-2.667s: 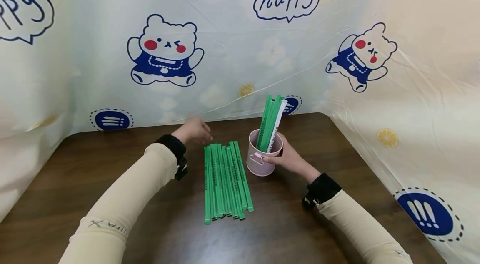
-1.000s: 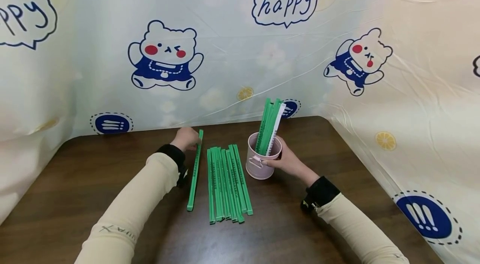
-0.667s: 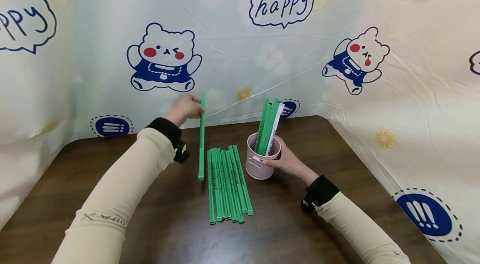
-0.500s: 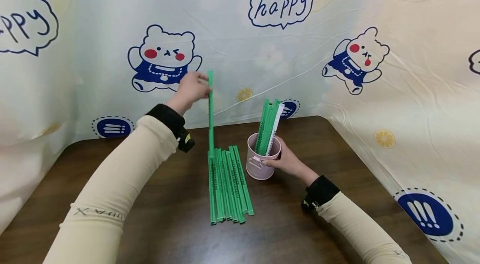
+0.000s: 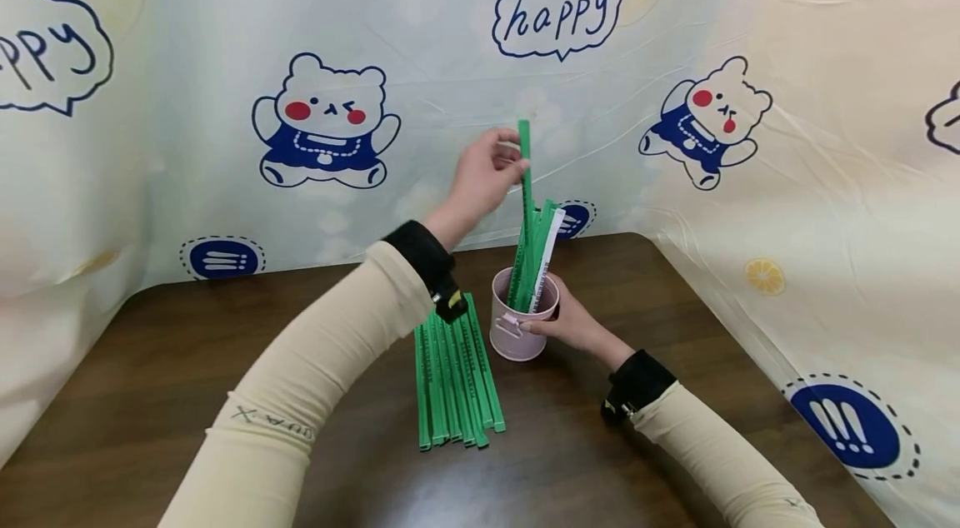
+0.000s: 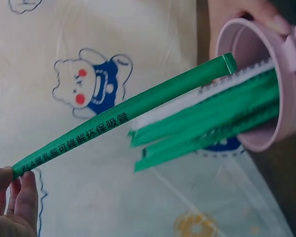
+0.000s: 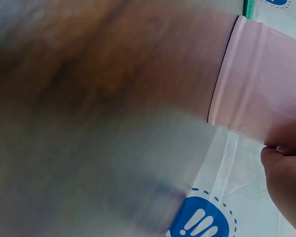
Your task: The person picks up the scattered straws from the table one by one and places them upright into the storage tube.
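Note:
My left hand [image 5: 483,174] pinches one end of a green paper-wrapped drinking straw [image 6: 113,118] with printed black characters. That straw stands nearly upright over the pink bucket [image 5: 517,341], its free end near the bucket's mouth; whether it is inside I cannot tell. Several green wrapped straws [image 6: 207,118] and a white one [image 5: 548,249] lean in the bucket. With thumb and fingers around its side, my right hand [image 5: 581,324] holds the bucket; most of those fingers are hidden behind it. A row of green wrapped straws [image 5: 453,386] lies on the table, its far end partly covered by my left wrist.
The brown wooden table [image 5: 360,445] ends at a patterned curtain [image 5: 450,78] that hangs behind it and along the sides. Black straps with small cameras sit on both wrists, and the left one [image 5: 423,261] passes over the row of straws.
My left hand took one straw from the left of the row, lifted it, and carried it right to above the bucket. My right hand stayed on the bucket.

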`<act>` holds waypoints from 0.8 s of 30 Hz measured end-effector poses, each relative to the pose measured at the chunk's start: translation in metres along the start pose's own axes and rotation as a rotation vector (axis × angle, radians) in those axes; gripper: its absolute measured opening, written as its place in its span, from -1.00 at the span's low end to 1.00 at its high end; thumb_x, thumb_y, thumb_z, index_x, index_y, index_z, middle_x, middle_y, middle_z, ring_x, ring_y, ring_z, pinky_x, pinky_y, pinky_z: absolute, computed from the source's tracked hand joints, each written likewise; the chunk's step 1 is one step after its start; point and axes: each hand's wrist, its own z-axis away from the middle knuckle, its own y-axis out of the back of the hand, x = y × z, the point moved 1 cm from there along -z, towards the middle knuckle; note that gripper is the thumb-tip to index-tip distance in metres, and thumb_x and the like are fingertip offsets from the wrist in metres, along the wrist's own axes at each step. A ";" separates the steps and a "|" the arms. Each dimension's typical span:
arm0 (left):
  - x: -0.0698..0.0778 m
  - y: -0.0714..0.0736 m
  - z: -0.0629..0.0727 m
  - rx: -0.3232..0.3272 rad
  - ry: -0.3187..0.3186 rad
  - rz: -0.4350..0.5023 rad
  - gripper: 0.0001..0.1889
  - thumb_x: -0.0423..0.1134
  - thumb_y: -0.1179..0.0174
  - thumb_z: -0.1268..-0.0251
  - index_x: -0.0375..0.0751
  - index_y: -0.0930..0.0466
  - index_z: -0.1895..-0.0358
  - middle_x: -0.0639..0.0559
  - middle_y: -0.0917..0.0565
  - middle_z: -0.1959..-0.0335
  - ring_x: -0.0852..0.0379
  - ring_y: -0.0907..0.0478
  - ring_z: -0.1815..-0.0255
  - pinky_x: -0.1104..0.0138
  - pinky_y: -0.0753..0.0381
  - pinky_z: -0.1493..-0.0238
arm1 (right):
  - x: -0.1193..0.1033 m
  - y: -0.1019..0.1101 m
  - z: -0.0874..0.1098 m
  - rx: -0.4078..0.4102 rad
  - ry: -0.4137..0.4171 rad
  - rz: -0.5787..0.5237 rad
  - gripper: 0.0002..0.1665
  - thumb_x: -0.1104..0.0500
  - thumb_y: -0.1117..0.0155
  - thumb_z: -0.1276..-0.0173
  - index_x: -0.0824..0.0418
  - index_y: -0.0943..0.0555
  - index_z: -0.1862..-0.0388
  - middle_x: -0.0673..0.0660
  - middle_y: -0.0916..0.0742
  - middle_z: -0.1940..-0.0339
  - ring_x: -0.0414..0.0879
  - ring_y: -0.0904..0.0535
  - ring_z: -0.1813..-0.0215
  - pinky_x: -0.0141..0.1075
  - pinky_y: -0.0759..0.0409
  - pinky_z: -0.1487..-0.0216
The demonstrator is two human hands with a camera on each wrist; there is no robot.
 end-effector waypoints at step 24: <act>-0.084 -0.079 0.023 -0.139 -0.003 -0.175 -0.69 -0.33 -0.26 -0.44 -0.34 -0.63 -0.17 -0.26 -0.76 0.07 -0.12 -0.71 0.01 0.12 -0.71 -0.12 | 0.000 0.001 0.000 -0.023 -0.010 -0.020 0.09 0.21 -0.45 -0.34 0.29 0.05 -0.60 0.41 -0.45 -0.40 0.22 -0.47 -0.33 0.09 -0.50 -0.41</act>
